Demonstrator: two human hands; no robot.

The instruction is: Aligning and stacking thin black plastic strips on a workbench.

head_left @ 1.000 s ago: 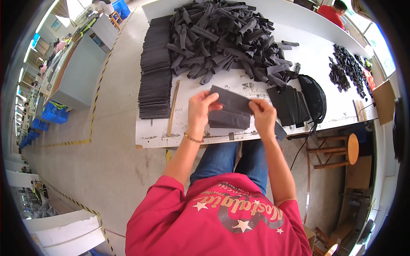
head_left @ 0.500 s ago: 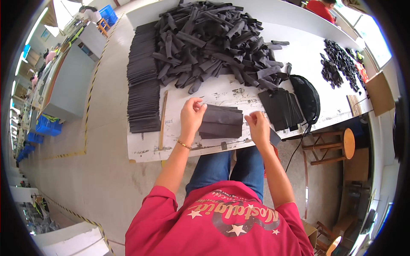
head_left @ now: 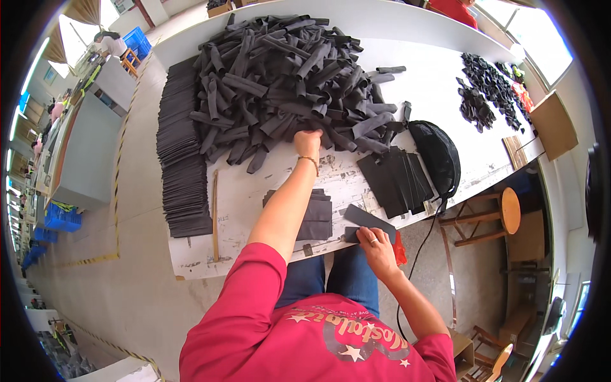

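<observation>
My left hand [head_left: 308, 141] is stretched out to the near edge of a big pile of dark grey rolled fabric pieces [head_left: 254, 86]. Its fingers are curled onto a rolled piece there, with the fingertips partly hidden. Below that forearm lies a small stack of flat dark fabric pieces [head_left: 316, 219], partly covered by the arm. By the table's front edge, my right hand [head_left: 377, 248] is closed on a small dark flat piece [head_left: 352, 235]. A longer dark grey strip [head_left: 369, 218] lies just beyond its fingers.
A long row of stacked dark pieces [head_left: 181, 153] lines the table's left side, beside a wooden stick [head_left: 216, 216]. To the right are fanned dark sheets [head_left: 391, 184], a black mesh-like bag [head_left: 436, 156] and a dangling cord. A wooden stool [head_left: 509, 211] stands beyond the table edge.
My left hand has moved from the small stack away to the pile's edge. The right hand has dropped nearer the front edge, onto a small dark piece. The whole view has shifted.
</observation>
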